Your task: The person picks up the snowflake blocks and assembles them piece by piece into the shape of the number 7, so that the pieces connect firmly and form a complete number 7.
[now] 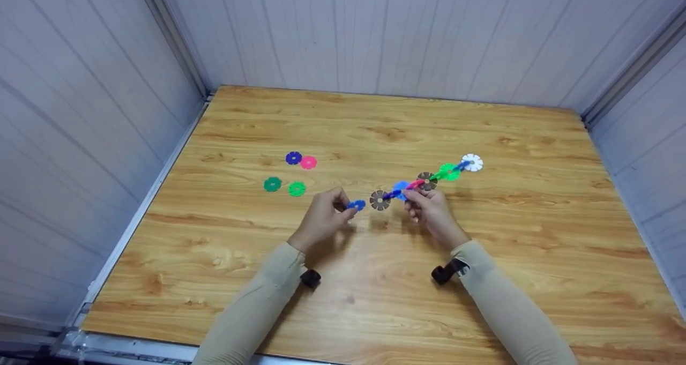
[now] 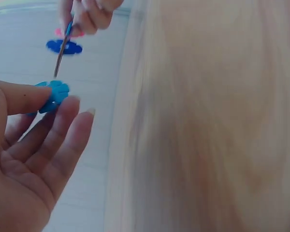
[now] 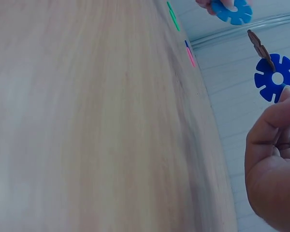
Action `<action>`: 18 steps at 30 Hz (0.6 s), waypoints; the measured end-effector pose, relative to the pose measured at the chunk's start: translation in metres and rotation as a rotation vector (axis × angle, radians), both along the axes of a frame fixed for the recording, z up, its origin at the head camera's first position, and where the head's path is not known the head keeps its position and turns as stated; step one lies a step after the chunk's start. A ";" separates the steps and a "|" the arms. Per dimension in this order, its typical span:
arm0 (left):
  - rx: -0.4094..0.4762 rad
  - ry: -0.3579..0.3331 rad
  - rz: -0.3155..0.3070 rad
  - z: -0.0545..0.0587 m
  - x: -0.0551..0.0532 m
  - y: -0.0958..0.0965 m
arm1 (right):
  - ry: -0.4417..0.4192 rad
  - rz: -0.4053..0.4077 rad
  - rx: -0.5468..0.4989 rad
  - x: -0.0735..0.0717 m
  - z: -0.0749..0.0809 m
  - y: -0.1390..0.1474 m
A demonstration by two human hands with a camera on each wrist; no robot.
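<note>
In the head view, my left hand (image 1: pixel 324 217) pinches a loose blue snowflake disc (image 1: pixel 357 205) between thumb and fingers. My right hand (image 1: pixel 434 215) grips a chain of slotted snowflake discs near its light blue disc (image 1: pixel 401 189). A brown disc (image 1: pixel 380 200) forms the chain's left end, a small gap away from the loose blue disc. From there the chain slants up to the right through pink (image 1: pixel 414 184), another brown and green (image 1: pixel 449 172) to a white disc (image 1: pixel 473 162). The right wrist view shows the brown end disc (image 3: pixel 261 48) slotted crosswise into a dark blue disc (image 3: pixel 266 86).
On the wooden table (image 1: pixel 214 274), left of the hands, lie a dark blue disc (image 1: pixel 293 158) and a pink disc (image 1: pixel 308 162), touching. Nearer are a dark green disc (image 1: pixel 272 184) and a bright green disc (image 1: pixel 297 188). Pale panel walls (image 1: pixel 353 38) enclose the back and sides.
</note>
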State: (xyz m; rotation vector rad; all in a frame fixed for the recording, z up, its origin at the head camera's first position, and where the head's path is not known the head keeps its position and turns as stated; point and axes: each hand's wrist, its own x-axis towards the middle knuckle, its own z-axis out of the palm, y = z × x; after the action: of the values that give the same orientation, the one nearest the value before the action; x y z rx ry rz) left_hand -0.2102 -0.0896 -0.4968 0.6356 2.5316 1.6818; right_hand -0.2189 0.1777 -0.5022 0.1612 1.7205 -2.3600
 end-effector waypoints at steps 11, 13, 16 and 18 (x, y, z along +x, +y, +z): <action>0.019 0.069 -0.021 -0.003 -0.001 0.018 | -0.005 0.009 -0.054 0.000 -0.003 0.001; 0.032 0.060 -0.016 -0.004 -0.001 0.020 | -0.008 0.008 -0.063 0.000 -0.003 0.000; 0.032 0.076 -0.002 -0.004 0.000 0.021 | 0.009 0.013 -0.068 0.001 -0.003 0.000; 0.026 0.103 0.001 -0.004 0.001 0.022 | 0.034 0.015 -0.070 0.001 -0.003 -0.001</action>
State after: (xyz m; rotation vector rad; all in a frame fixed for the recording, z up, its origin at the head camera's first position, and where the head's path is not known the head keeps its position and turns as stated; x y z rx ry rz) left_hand -0.2094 -0.0679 -0.5007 0.7417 2.5828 1.7280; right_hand -0.2183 0.1766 -0.5050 0.0963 1.6447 -2.4219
